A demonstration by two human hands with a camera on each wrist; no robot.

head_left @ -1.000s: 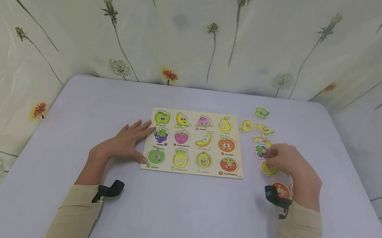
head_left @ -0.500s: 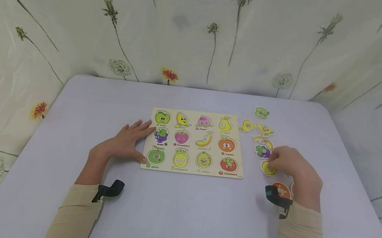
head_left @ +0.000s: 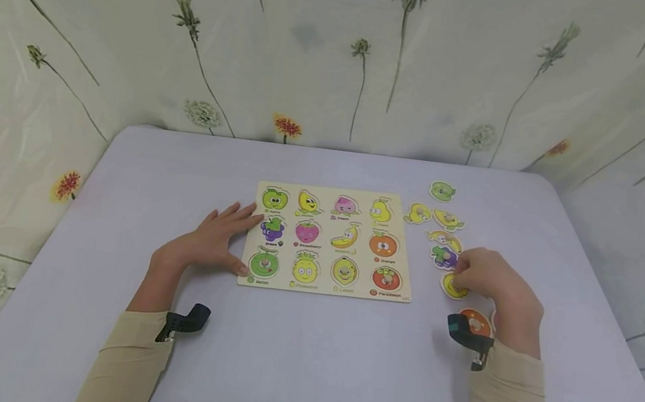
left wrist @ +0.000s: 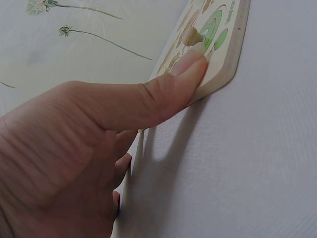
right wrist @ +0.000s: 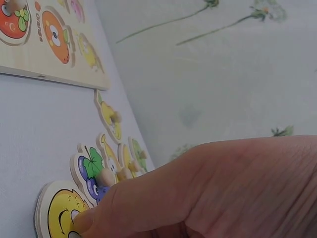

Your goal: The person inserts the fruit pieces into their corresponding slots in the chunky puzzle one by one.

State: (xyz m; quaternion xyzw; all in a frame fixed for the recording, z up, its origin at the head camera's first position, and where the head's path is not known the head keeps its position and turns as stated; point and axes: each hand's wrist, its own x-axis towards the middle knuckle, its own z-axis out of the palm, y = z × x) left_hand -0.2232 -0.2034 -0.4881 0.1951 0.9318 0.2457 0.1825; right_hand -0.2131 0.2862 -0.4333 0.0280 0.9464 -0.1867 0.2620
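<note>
A wooden fruit puzzle board (head_left: 287, 258) lies mid-table with the melon, lemon and persimmon knobs showing in its front row. My left hand (head_left: 213, 240) steadies its left side, fingers spread and fairly straight. In the left wrist view the thumb (left wrist: 183, 74) presses the corner beside the melon knob (left wrist: 192, 36). To the right of the board, my right hand (head_left: 487, 274) pinches a yellow smiling pineapple puzzle piece (right wrist: 59, 213); its knob is hidden behind the thumb. Just beyond that piece is the grape piece (head_left: 442, 256), partly covered by the hand in the right wrist view.
Farther back lie the banana piece (head_left: 445, 239), two yellow pieces including a pear (head_left: 418, 213), and a green apple piece (head_left: 442, 191). An orange piece (head_left: 476, 321) lies under the right wrist camera (head_left: 464, 330). Flower-printed cloth (head_left: 319, 55) rises behind the table.
My right hand has shifted slightly toward me, off the grape piece and onto the pineapple piece. The left hand and board have stayed put.
</note>
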